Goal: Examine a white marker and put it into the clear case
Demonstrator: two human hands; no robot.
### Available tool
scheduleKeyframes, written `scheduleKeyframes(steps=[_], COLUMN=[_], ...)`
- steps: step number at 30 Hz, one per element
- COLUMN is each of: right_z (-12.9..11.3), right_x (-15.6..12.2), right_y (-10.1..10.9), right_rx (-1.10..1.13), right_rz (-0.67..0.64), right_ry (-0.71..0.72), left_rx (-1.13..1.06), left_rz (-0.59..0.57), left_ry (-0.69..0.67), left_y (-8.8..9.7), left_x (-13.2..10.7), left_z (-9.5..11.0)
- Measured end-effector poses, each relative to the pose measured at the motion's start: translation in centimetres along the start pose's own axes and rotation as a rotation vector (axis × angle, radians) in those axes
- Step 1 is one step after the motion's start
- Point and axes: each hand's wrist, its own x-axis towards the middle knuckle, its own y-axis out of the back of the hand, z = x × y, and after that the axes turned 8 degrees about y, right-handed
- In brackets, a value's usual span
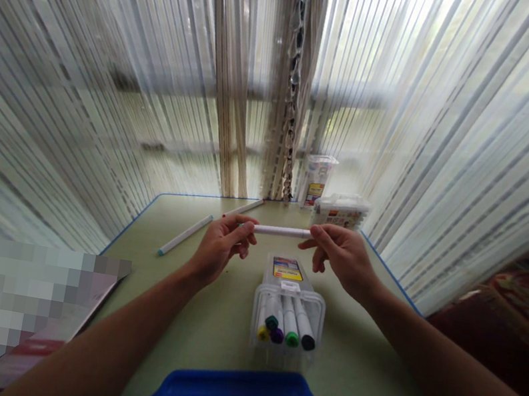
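A white marker pen (281, 231) is held level above the table between my two hands. My left hand (222, 245) pinches its left end, where a bit of teal shows at the fingers. At the other end, the thumb and fingers of my right hand (343, 255) are closed on it. Below the hands lies a clear plastic case (257, 305) on its side, its open end towards me. Several white markers (296, 318) rest inside, with yellow, purple, green and dark ends. Left of my left hand lies a white marker with teal ends (186, 235); another with red ends (243, 208) lies behind.
The pale green table (201, 336) has a blue raised front edge (238, 386). A clear upright container (317, 180) and a white-handled case (341, 211) stand at the back right. String curtains (114, 65) hang behind. A flat, partly blurred item (53, 338) lies at the left.
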Motion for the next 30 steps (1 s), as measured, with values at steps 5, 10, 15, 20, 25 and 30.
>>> scheduleKeyframes(steps=[5, 10, 15, 20, 25, 30], right_z=[0.0, -1.1, -4.6, -8.2, -10.9, -12.3], right_x=[0.2, -0.3, -2.3, -6.3, -11.1, -15.0], right_y=[0.1, 0.6, 1.4, 2.9, 4.0, 3.6], right_rx=[0.15, -0.123, -0.68, -0.923, -1.061, -1.129], right_rz=[0.0, -0.011, 0.041, -0.047, -0.061, 0.046], right_ry=[-0.107, 0.171, 0.668, 0.993, 1.036, 1.017], left_rx=[0.038, 0.054, -0.012, -0.051, -0.032, -0.019], left_rz=[-0.009, -0.019, -0.048, -0.017, -0.003, -0.005], left_ry=[-0.037, -0.033, -0.026, -0.008, 0.002, -0.005], left_y=[0.0, 0.1, 0.5, 0.9, 0.8, 0.8], left_x=[-0.1, -0.1, 0.1, 0.3, 0.3, 0.3], left_z=[0.0, 0.0, -0.1, 0.1, 0.2, 0.2])
